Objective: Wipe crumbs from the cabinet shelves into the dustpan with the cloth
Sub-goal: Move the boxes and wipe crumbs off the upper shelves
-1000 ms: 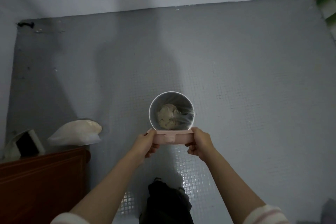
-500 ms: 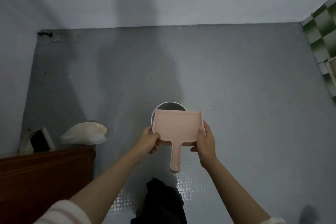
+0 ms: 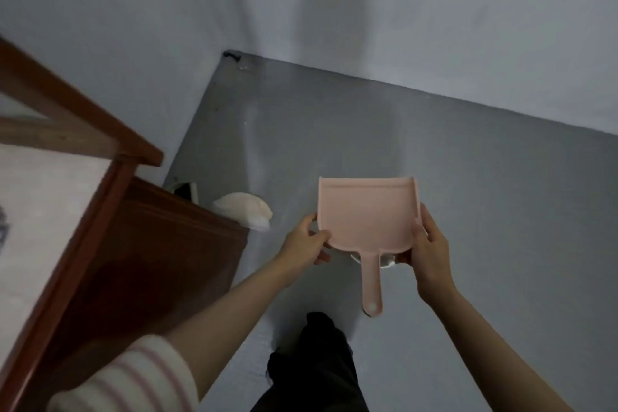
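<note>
I hold a pink dustpan [image 3: 366,214] flat in front of me, its handle pointing back toward my body. My left hand [image 3: 306,242] grips its left rear corner, thumb on top. My right hand [image 3: 428,241] grips its right side wall. The pan's inside looks bare. A round bin is almost wholly hidden beneath the dustpan; only a sliver of its rim [image 3: 388,262] shows by the handle. The brown wooden cabinet [image 3: 110,231] stands at the left. No cloth is visible.
A whitish plastic bag [image 3: 242,211] lies on the grey tiled floor [image 3: 468,177] beside the cabinet, with a small white and black object [image 3: 185,189] behind it. Pale walls close the corner. My dark trouser leg [image 3: 314,365] is below the pan.
The dustpan went from tipped up over the open bin to level, and it now covers the bin. My view has swung left, bringing the cabinet into sight.
</note>
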Demonstrator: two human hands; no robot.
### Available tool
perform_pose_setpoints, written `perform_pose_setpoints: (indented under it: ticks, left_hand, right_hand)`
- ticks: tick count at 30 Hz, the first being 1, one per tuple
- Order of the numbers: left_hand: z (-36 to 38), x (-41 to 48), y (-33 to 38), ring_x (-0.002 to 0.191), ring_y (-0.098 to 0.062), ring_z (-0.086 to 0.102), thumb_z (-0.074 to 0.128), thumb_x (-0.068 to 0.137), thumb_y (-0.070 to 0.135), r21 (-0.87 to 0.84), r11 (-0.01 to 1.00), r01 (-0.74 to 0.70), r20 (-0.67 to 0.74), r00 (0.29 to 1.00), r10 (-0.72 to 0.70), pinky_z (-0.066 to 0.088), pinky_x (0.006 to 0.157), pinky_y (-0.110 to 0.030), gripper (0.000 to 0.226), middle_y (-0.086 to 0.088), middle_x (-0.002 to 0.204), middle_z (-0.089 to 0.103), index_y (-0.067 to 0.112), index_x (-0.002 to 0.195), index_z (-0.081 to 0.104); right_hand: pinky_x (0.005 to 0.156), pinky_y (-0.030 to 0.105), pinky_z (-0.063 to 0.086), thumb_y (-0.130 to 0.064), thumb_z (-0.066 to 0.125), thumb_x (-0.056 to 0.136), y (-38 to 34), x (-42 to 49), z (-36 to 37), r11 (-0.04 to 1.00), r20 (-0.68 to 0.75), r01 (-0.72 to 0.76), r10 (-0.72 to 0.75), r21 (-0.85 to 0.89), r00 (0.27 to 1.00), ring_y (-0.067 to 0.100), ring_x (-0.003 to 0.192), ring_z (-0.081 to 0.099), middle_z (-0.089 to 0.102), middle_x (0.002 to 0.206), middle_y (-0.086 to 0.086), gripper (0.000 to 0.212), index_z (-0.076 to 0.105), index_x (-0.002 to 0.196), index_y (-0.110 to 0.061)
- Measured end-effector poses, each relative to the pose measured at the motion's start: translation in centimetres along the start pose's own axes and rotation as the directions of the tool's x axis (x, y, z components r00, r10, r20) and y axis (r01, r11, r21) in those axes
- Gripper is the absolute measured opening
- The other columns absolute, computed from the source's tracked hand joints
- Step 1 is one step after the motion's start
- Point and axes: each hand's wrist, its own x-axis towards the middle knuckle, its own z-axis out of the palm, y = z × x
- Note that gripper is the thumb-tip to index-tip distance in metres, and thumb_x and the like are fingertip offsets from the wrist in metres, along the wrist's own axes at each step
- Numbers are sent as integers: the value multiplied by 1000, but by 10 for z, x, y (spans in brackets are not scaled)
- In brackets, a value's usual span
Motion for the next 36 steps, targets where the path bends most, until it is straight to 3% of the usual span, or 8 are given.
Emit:
perform_pose_setpoints:
  ticks: [6, 12, 16, 20, 25, 29, 33, 36]
  left_hand:
    - [-81, -89, -36, 49, -10, 59, 49, 93, 9, -258, 966, 22, -183, 981, -71, 44, 50, -20, 38, -2, 77, 60, 14, 131, 42]
    - [-139, -183, -63, 55, -9, 53, 45, 97, 11, -349, 923, -164, -455, 890, -14, 45, 48, -15, 18, -3, 77, 56, 12, 115, 46]
    - [-158, -230, -83, 48, -10, 47, 45, 97, 17, -444, 852, -276, -643, 761, -89, 40, 45, -19, 11, -3, 59, 50, 9, 103, 50]
    - [-166, -249, -92, 35, -10, 43, 52, 95, 18, -710, 605, -359, -617, 732, -290, 37, 39, -20, 19, -6, 49, 46, 4, 82, 56]
    - [-176, -248, -88, 46, -16, 43, 60, 90, 25, -868, 321, -379, -490, 753, -438, 40, 42, -22, 20, -7, 55, 46, 6, 89, 56]
    - [-195, -243, -85, 57, -18, 51, 62, 82, 43, -861, 290, -417, -508, 710, -487, 45, 58, -29, 36, -6, 62, 57, 8, 88, 61]
    - [-216, -234, -80, 38, -7, 51, 60, 89, 21, -801, 138, -582, -554, 635, -539, 43, 39, -16, 20, -6, 55, 53, 5, 79, 56]
    - [-225, -225, -78, 37, -5, 52, 53, 91, 1, -779, 106, -618, -579, 646, -497, 43, 39, -14, 11, -11, 65, 53, -2, 83, 60]
  right_hand:
    - [45, 12, 40, -16, 41, 100, -41, -62, 78, 995, 214, 96, -88, -28, 973, 11, 59, 42, 48, 72, 0, 36, 52, 132, -26]
    - [65, 6, 44, -26, 45, 99, -77, -128, 148, 975, 457, 223, -190, -19, 869, -3, 88, 52, 60, 110, -6, 34, 52, 132, -25]
    - [58, 13, 42, -39, 50, 91, -105, -164, 194, 942, 604, 329, -222, -71, 766, 3, 76, 51, 63, 93, -3, 37, 61, 124, -25]
    - [47, 8, 35, -37, 44, 85, -128, -177, 242, 886, 741, 438, -189, -155, 645, -1, 57, 49, 56, 67, -11, 34, 66, 104, -20]
    - [48, 22, 32, -18, 48, 95, -136, -162, 303, 778, 751, 465, 12, -422, 661, 4, 40, 48, 60, 69, 11, 24, 67, 97, -3]
    - [40, 10, 30, -21, 50, 95, -143, -161, 339, 764, 742, 456, 43, -456, 670, 2, 41, 50, 59, 66, 5, 21, 64, 83, -12]
    - [30, 11, 23, -24, 47, 97, -153, -167, 365, 776, 717, 385, 119, -499, 687, 4, 22, 35, 56, 62, 14, 25, 58, 76, -14]
    - [30, 13, 29, -17, 49, 94, -162, -173, 377, 779, 703, 383, 102, -497, 704, 7, 26, 42, 54, 59, 8, 23, 59, 74, -16]
